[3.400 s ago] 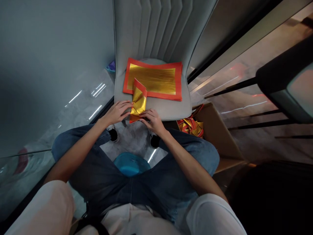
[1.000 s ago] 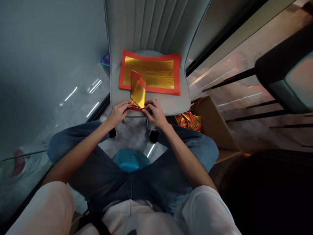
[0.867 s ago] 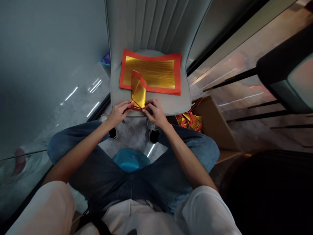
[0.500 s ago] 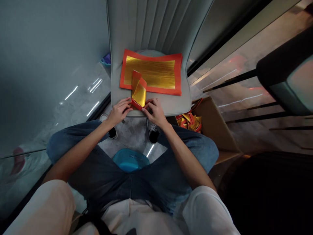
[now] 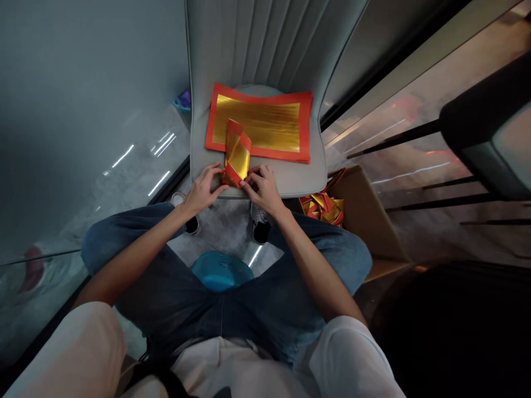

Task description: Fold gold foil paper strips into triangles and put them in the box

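On a grey chair seat (image 5: 282, 182), folded gold-and-red paper (image 5: 237, 157) lies pinched.
Left hand (image 5: 203, 190) and right hand (image 5: 261, 190) pinch its lower end, its top overlapping a red-bordered gold sheet (image 5: 261, 94).

Dim indoor light, glare on gold foil (image 5: 258, 124), streaks on floor (image 5: 159, 183), fisheye-bent edges

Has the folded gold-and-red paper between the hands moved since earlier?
Yes. The near end of the folded gold-and-red paper overhung the front edge of the grey chair seat earlier; now it lies on the seat, shifted toward the backrest.
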Action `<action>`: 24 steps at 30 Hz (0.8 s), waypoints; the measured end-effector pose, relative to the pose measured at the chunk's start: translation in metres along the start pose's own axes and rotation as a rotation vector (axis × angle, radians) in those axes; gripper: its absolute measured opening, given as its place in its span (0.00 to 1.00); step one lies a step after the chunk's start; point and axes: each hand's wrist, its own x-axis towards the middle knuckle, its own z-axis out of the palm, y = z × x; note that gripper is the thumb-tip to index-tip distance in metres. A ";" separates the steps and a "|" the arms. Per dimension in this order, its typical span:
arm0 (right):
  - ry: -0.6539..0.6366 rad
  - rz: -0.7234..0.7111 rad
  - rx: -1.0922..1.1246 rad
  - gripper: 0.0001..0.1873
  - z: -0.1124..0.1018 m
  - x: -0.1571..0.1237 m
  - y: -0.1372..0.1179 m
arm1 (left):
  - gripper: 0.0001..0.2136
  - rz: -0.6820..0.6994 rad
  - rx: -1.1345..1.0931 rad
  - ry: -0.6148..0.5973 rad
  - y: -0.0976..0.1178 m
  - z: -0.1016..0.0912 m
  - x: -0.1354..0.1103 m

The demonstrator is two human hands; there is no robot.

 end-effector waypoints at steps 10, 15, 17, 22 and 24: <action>0.006 -0.004 -0.043 0.23 -0.001 0.002 -0.003 | 0.26 0.058 0.224 -0.108 0.042 0.025 -0.023; 0.017 0.007 -0.025 0.22 -0.001 0.001 -0.005 | 0.26 0.068 0.185 -0.160 0.031 0.025 -0.018; 0.011 0.014 -0.018 0.21 0.000 0.000 -0.005 | 0.25 0.084 0.163 -0.181 0.028 0.023 -0.016; 0.029 0.022 -0.015 0.20 0.001 -0.001 -0.005 | 0.25 0.120 0.149 -0.226 0.024 0.019 -0.011; 0.030 0.020 -0.008 0.19 0.000 0.000 -0.005 | 0.24 0.132 0.137 -0.249 0.023 0.017 -0.010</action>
